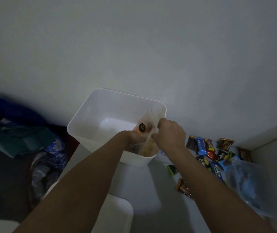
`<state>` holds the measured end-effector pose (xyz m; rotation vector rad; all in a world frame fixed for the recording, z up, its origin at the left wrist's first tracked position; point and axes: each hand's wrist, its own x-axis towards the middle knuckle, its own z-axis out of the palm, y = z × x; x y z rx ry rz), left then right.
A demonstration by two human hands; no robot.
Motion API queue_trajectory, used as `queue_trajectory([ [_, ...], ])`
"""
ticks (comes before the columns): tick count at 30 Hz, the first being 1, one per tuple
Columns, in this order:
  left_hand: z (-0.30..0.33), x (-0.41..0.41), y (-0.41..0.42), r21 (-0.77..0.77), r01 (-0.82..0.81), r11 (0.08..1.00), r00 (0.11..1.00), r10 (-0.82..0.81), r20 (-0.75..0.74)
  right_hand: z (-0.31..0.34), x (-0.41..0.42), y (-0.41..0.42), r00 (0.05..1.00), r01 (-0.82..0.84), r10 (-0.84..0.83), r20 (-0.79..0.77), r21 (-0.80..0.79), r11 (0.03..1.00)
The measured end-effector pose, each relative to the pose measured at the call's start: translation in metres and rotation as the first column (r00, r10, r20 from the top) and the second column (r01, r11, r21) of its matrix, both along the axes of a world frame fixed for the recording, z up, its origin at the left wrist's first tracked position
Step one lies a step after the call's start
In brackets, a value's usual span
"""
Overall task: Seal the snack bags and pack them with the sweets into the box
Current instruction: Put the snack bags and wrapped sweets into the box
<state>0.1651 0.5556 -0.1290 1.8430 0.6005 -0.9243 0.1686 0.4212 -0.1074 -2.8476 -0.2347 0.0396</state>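
Forearms converging over white box (90,115), left hand (134,137) and right hand (169,133) together pinching clear snack bag (148,125), probably lowering it upright inside; sweets (206,148) waiting alongside.

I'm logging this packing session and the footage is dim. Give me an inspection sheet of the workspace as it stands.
Surface: white table, dimly lit.
Job's things: white box holding a clear snack bag; wrapped sweets loose on the table to its right.
Clutter: clear plastic bag at right edge; white lid in front of the box.
Hands: left hand and right hand both grip the snack bag over the box.
Cables: nothing seen.
Surroundings: plain wall; dark cloth pile at left.
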Motion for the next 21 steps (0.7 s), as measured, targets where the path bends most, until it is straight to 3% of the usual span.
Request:
queue_trajectory([
  [7, -0.006, 0.001, -0.006, 0.011, 0.021, 1.0, 1.0, -0.021, -0.017, -0.013, -0.002, -0.007, 0.992, 0.05, -0.026, -0.124, 0.194, 0.98],
  [14, 0.006, -0.004, 0.002, 0.332, 0.152, 0.931, 0.97, -0.205, 0.13, -0.013, -0.004, -0.014, 0.989, 0.022, 0.011, -0.147, 0.225, 0.974],
  [21, 0.023, -0.018, 0.021, 0.396, 0.082, 0.915, 0.948, -0.194, 0.253, 0.001, -0.016, -0.029, 0.988, 0.043, 0.006, -0.153, 0.313, 0.949],
])
